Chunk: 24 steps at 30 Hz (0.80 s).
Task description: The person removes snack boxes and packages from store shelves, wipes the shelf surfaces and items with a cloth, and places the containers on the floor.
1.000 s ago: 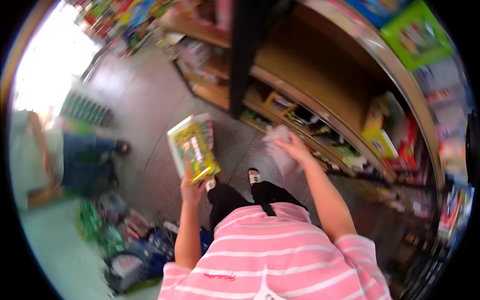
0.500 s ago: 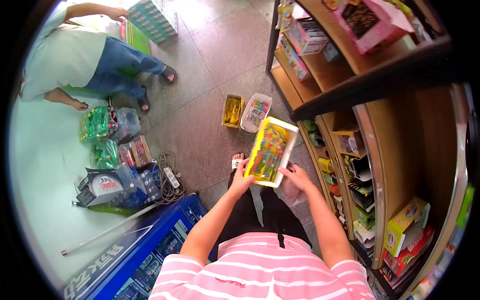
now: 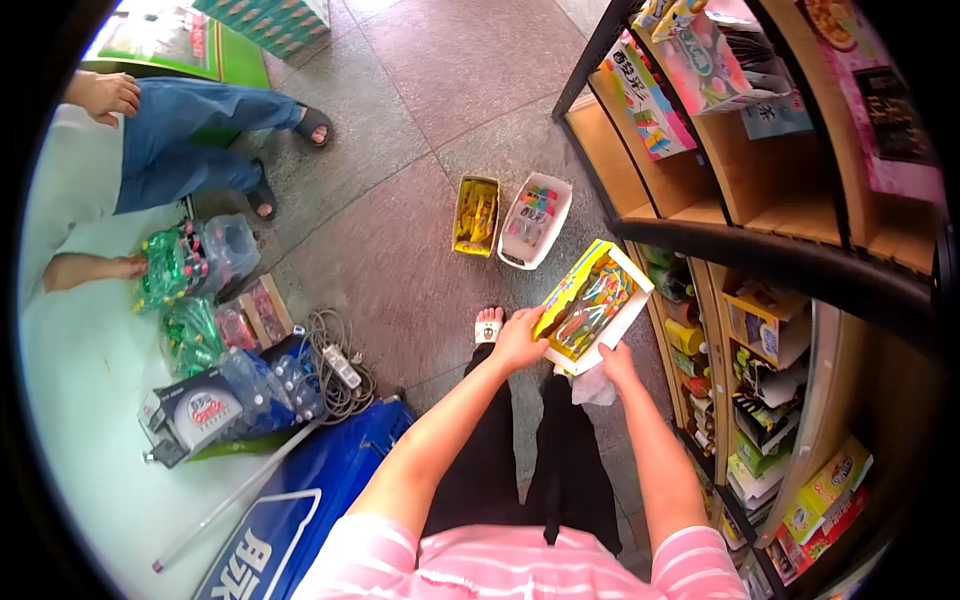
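Note:
I carry an open yellow and white carton (image 3: pixel 627 318) of colourful wrapped snack packets (image 3: pixel 597 303) in front of me, tilted. My left hand (image 3: pixel 522 340) is closed on its left edge. My right hand (image 3: pixel 617 364) grips the near right corner. Under the box, near the right hand, hangs a thin whitish cloth or plastic bag (image 3: pixel 594 388); whether fingers hold it too is hidden. Beyond the carton, a yellow box of packets (image 3: pixel 460 240) and a white tub (image 3: pixel 553 232) with small packs stand side by side on the floor.
Wooden shelves (image 3: pixel 690 212) with boxed snacks rise on my right. At left lie shrink-wrapped bottles (image 3: pixel 190 335), a coiled cable with power strip (image 3: pixel 342 366), a pole (image 3: pixel 235 497) and a blue cabinet (image 3: pixel 360 450). Another person in jeans (image 3: pixel 190 110) stands at upper left.
The carton and both hands have shifted right, towards the shelves, and the carton tilts more. My view has turned. The other person has leaned, one hand now by the bottles.

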{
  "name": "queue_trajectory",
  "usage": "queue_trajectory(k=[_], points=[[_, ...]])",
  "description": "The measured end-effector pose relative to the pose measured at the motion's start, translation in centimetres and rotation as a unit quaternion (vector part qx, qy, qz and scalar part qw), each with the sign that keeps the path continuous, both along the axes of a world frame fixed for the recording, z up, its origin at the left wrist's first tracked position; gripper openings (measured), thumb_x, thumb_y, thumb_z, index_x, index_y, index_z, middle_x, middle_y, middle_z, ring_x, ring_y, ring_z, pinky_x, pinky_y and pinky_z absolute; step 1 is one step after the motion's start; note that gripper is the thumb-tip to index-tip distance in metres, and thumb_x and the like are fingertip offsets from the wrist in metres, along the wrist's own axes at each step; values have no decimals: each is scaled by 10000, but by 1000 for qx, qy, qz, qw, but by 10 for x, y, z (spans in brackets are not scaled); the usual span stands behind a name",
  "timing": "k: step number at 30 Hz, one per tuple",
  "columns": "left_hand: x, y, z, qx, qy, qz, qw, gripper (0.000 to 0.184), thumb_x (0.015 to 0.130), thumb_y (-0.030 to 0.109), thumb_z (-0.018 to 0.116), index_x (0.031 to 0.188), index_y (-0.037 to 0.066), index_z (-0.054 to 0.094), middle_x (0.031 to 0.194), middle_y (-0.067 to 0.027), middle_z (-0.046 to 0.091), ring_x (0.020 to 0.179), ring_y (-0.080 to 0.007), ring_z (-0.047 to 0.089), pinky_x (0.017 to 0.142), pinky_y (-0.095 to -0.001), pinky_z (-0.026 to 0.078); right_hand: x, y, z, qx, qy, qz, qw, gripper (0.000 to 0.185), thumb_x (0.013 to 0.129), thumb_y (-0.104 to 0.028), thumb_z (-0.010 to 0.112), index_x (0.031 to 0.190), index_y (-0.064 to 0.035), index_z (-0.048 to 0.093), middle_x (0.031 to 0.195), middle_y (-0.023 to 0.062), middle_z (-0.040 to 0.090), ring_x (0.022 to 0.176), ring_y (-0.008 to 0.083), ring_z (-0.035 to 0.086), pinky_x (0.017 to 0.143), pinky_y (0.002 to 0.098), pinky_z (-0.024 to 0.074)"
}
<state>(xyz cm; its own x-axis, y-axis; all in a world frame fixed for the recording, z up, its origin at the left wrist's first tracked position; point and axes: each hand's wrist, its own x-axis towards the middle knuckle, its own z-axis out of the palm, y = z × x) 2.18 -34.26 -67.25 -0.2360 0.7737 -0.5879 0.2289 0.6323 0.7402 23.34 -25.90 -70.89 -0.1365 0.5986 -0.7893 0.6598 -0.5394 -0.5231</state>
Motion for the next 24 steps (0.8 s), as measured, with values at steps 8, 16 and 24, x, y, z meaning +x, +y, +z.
queue_trajectory(k=[8, 16, 24], points=[[20, 5, -81, 64, 143, 71, 985, 611, 710, 257, 610, 1235, 67, 360, 1216, -233, 391, 1117, -375, 387, 960, -453, 262, -3, 46, -167, 32, -123, 21, 992, 283, 778, -133, 540, 1002, 39, 539, 964, 159, 592, 891, 234, 566, 773, 325, 418], [49, -21, -114, 129, 91, 135, 978, 225, 731, 93, 588, 947, 40, 553, 950, -126, 566, 969, -290, 525, 862, -381, 389, -13, 77, -316, 58, -246, 110, 961, 282, 763, -197, 558, 975, -11, 554, 973, 174, 588, 917, 299, 562, 790, 364, 417], [31, -5, -147, 164, 142, 119, 969, 59, 700, 54, 591, 733, 31, 547, 766, -94, 540, 719, -268, 543, 636, -344, 448, -31, 86, -364, 69, -211, 173, 960, 437, 630, -284, 696, 956, -23, 567, 933, 155, 607, 884, 277, 579, 771, 338, 441]])
